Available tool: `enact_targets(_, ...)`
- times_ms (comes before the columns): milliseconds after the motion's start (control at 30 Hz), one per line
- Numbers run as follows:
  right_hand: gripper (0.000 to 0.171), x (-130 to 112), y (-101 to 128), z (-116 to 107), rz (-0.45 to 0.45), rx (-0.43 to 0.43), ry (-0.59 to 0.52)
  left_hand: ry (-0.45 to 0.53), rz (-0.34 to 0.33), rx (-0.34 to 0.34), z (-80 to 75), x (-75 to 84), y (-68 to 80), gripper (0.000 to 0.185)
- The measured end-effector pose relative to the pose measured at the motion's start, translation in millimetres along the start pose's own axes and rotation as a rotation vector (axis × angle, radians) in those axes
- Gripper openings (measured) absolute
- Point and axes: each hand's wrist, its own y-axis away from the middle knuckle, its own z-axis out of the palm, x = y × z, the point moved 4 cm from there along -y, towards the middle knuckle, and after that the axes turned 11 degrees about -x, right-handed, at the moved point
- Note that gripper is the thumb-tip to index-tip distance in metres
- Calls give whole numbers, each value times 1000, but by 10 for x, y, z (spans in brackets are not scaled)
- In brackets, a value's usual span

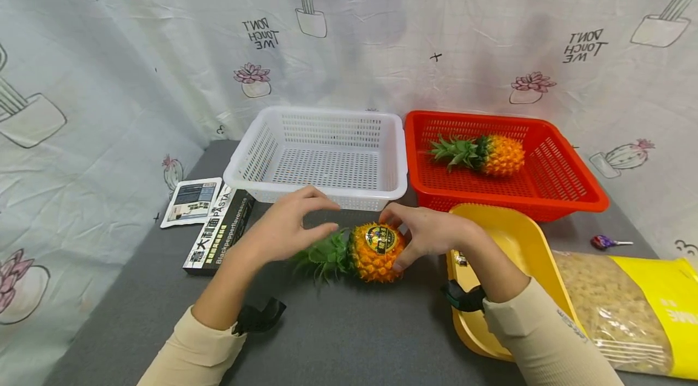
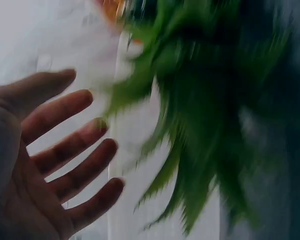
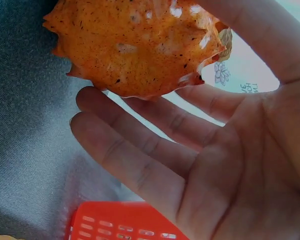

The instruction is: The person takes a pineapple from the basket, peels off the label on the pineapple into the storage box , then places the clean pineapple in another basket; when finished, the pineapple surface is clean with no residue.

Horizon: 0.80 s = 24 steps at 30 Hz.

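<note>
Near: your left hand (image 1: 288,222), fingers parted, holding nothing, beside leaves (image 1: 323,257); your right hand (image 1: 433,229) curved, seemingly lightly, round base of pineapple (image 1: 371,262) on counter (image 1: 338,331). One-sided hold might let fruit roll. Beyond: white basket (image 1: 327,166), red basket (image 1: 551,159).

From the head I look forward and down across the tabletop (image 1: 338,337), from its near side toward its far edge, well back. My wrist views sit close: the left faces the leaves (image 2: 195,105) of the pineapple (image 1: 376,265), the right its base. Head and right wrist share the red basket (image 3: 132,217).
</note>
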Motion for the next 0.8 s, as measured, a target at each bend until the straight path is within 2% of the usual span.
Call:
enact_targets(100,75,-4,8,-5,10,8,13,-4,2,-97,134,102,-53,47)
enact_targets(200,74,-3,9,-6,10,12,22,-20,7,-141,249,168,-109,55)
enact_targets(400,73,0,17,2,6,18,41,-50,-6,-138,390,238,-189,52)
enact_targets(567,74,-8,26,5,-2,12,41,-84,-40,-133,413,271,-216,52)
enact_targets(800,74,-24,28,5,-2,10,57,-101,-80,-161,439,313,-232,55)
